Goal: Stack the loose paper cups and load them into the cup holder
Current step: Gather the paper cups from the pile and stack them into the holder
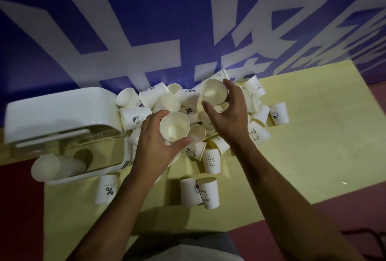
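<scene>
I hold two paper cups, one in each hand. My left hand [154,146] curls round the near cup [174,126], mouth up, and my right hand [227,118] grips the far cup [213,92] between thumb and fingers. Both hang just over one heap of loose cups [167,98], too tangled for me to count. Two upturned cups [189,193] stand side by side nearer me. One cup holder [58,110] lies on its side left of the heap, with one stack of cups [56,166] poking from its end. The bench [313,135] is pale yellow, set against a blue banner [125,20]. The floor [18,208] is dull red.
</scene>
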